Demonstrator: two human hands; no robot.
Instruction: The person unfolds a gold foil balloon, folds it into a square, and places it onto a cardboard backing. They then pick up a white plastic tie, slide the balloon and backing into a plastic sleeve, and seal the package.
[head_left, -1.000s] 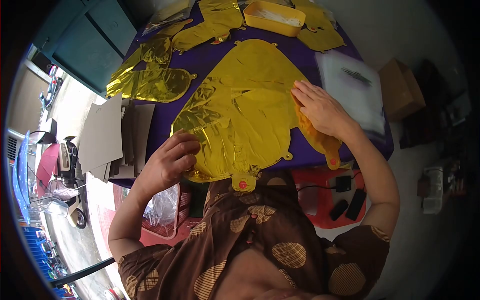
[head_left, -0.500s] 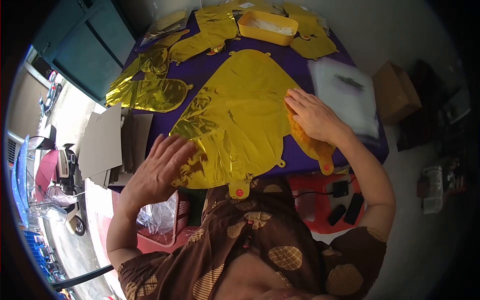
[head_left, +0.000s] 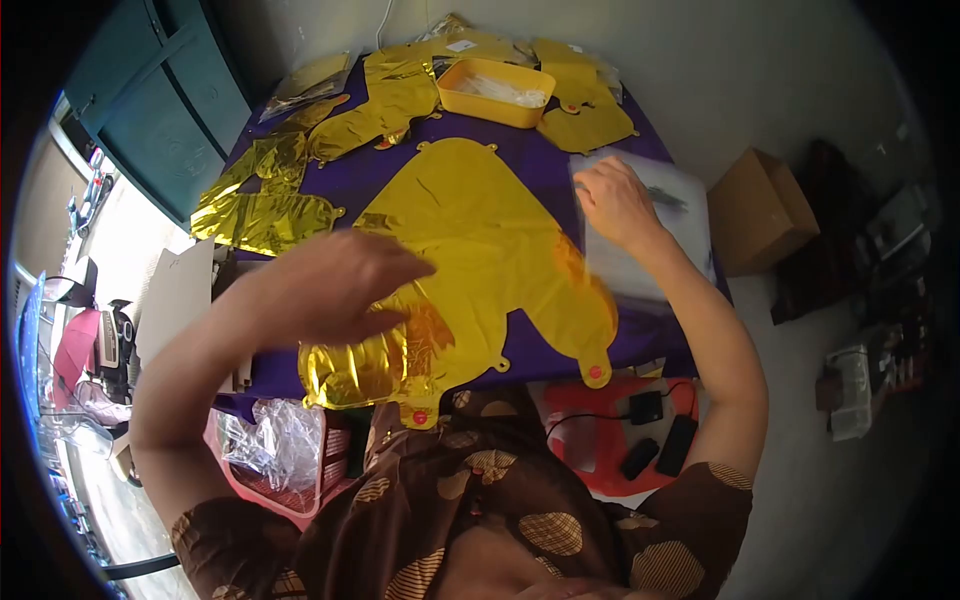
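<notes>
The blurred left hand (head_left: 335, 285) is smearing across the frame, so its fingers are not showing clearly, and it is covering part of the large flat gold foil balloon (head_left: 480, 240). The right hand (head_left: 612, 203) is hiding a patch of the clear plastic bag stack (head_left: 655, 230). The contents of the shallow yellow plastic tray (head_left: 497, 92) are showing too small to tell.
</notes>
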